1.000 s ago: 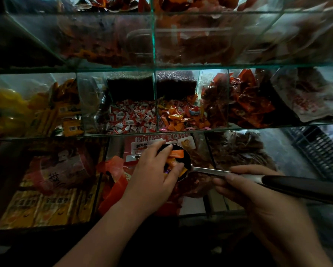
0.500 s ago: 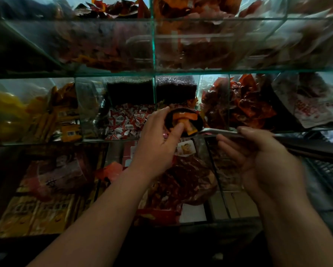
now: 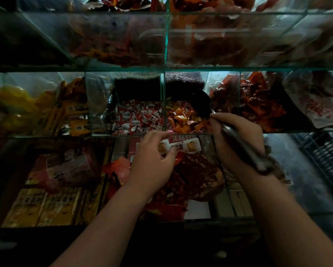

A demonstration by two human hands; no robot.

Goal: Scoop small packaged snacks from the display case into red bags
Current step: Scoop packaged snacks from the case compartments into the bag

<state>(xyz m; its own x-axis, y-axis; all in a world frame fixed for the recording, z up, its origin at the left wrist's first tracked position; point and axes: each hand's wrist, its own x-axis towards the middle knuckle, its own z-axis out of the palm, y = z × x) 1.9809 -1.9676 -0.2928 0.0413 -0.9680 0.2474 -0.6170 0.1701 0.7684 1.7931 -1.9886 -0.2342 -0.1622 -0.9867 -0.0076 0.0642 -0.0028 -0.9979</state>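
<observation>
The scoop [image 3: 244,147] is held by its dark handle in the right hand [image 3: 225,151], whose fingers are closed around it. Its dark bowl is pushed into the pile of orange snacks [image 3: 183,118], in a middle-row compartment of the glass display case [image 3: 46,136]. Just left of it, behind a glass divider, white-and-red snacks [image 3: 138,116] are seen. The left hand [image 3: 152,160] is kept lower, in front of the bottom row, with the fingers loosely curled and nothing visible in them; the fingertips are near a printed label [image 3: 188,146]. Below this hand, some red plastic [image 3: 117,166] is seen, but its shape cannot be told.
</observation>
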